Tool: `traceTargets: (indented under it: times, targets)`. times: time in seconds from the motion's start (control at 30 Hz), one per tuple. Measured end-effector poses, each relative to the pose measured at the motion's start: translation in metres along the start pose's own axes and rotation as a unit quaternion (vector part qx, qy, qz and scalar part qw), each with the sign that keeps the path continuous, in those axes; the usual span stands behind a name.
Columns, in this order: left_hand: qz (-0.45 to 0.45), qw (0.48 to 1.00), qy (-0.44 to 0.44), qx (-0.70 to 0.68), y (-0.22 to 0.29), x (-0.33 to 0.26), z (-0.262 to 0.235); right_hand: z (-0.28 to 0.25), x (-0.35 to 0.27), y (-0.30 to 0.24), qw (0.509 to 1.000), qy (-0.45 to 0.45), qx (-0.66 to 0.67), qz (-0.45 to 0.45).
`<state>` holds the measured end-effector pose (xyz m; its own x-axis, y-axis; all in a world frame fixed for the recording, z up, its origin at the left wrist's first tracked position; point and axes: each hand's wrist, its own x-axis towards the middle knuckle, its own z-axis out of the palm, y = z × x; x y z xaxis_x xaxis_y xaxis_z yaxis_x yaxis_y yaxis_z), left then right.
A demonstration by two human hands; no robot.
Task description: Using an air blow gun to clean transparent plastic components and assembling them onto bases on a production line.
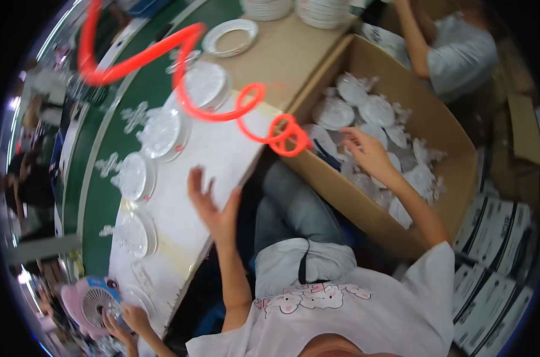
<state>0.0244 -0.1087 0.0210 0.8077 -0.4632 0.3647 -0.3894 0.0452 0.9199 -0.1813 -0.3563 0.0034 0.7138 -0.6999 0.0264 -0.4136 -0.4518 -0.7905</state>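
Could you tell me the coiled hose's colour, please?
The hose is bright red, clearest in the head view.

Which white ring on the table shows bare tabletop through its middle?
The ring nearest the white stacks; the next four in the row have clear wrapped pieces over them.

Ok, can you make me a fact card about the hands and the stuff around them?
Left hand: the left hand looks empty, fingers spread, over the white table
Right hand: the right hand is open, over the cardboard box; touching anything? Can't tell
In the box: a heap of white and clear plastic pieces
On the table: a row of round white things
Hose: red and curly hose
Lower left: pink-and-blue fan, beside another person's hand
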Motion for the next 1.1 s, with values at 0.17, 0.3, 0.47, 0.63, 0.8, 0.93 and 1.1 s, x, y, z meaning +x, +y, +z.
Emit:
traceTargets:
  times: [0.17,0.3,0.47,0.63,0.8,0.93,1.1]
  targets:
    - [-0.034,0.989,-0.127,-0.061,-0.002,0.035,0.097,0.05,0.028,0.081,0.921,-0.203,0.223,0.245]
    - [-0.04,0.974,-0.218,-0.042,0.006,0.031,0.102,0.075,0.016,0.109,0.868,-0.265,0.25,0.338]
    - [-0.213,0.908,-0.193,-0.306,0.03,-0.011,0.07,0.081,-0.026,0.138,0.74,-0.288,0.392,0.464]
    - [-0.397,0.609,-0.245,-0.642,0.038,-0.072,0.051,0.101,-0.014,0.155,0.587,-0.277,0.522,0.554]
    - [-0.511,0.511,-0.324,-0.611,0.059,-0.094,0.053,0.099,-0.022,0.141,0.527,-0.179,0.593,0.582]
    - [-0.472,0.539,-0.473,-0.513,0.038,-0.061,0.043,0.061,-0.049,0.128,0.396,-0.174,0.722,0.541]
    - [-0.469,0.617,-0.5,-0.386,0.028,0.027,0.081,0.051,-0.071,0.137,0.321,-0.191,0.823,0.428]
